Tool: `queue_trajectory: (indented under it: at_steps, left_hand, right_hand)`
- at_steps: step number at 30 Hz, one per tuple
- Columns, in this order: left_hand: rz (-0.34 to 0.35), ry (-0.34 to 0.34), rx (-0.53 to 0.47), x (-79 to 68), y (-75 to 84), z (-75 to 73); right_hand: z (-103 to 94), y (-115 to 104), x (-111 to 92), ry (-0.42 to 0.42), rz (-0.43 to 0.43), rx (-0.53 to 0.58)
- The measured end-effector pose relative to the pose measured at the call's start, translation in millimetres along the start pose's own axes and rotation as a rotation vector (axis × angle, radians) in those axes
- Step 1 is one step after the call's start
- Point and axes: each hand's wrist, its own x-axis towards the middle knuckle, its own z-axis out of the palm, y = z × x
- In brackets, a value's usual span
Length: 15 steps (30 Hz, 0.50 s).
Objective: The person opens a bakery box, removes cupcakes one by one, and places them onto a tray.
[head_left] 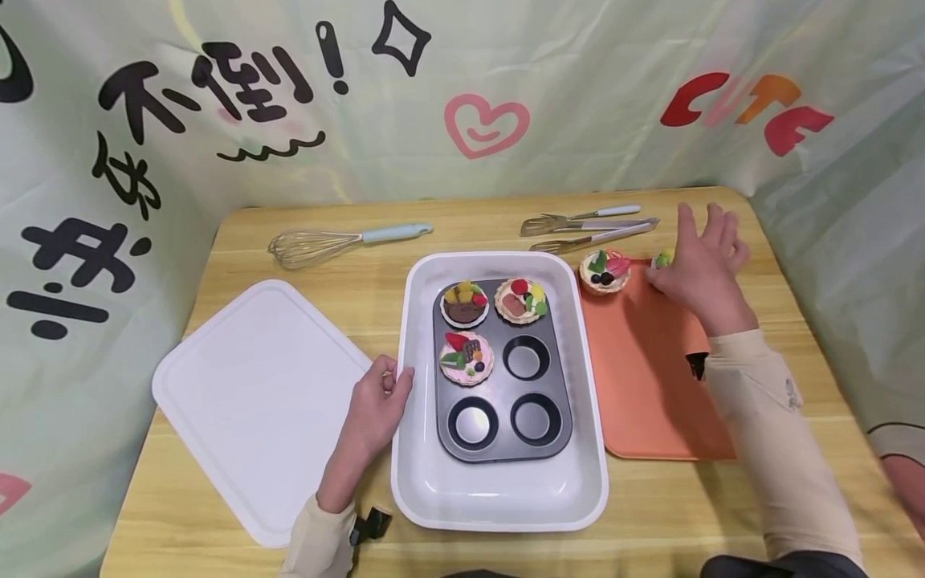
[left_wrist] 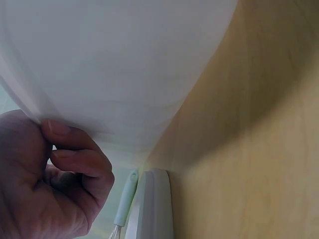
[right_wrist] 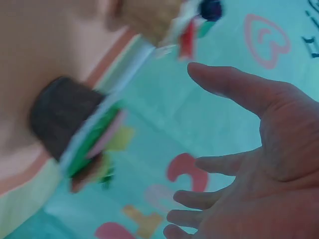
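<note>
My left hand (head_left: 372,405) pinches the left rim of a deep white tray (head_left: 499,502), fingers curled at its edge; in the left wrist view the fingers (left_wrist: 82,159) bend beneath the rim. Inside lies a dark muffin tin (head_left: 503,449) with toy tarts in three cups: a chocolate one (head_left: 465,311), a fruit one (head_left: 511,305) and a pink one (head_left: 466,365). Over the orange tray (head_left: 636,385), my right hand (head_left: 704,265) spreads its fingers, holding nothing. Beside it is a dark-based toy cupcake (right_wrist: 65,117), mostly hidden in the head view. Another tart (head_left: 604,271) sits at the tray's far left corner.
A white board (head_left: 267,401) lies at the left. Along the back are a whisk (head_left: 393,233) with a pale blue handle and several metal utensils (head_left: 592,226). A printed curtain (head_left: 578,104) stands behind the table.
</note>
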Motion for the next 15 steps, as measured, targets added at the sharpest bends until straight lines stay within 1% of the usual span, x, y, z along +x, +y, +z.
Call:
queue_trajectory:
  at_steps: [9,15]
  left_hand:
    - [0.013,0.007,0.0,-0.1,-1.4,0.1]
    - [0.025,0.017,0.009,0.4,-3.1,0.5]
  right_hand:
    - [-4.0,-46.3,-24.3,0.101,-0.126,0.025]
    - [-2.9,-64.9,-35.7,0.142,-0.198,0.073]
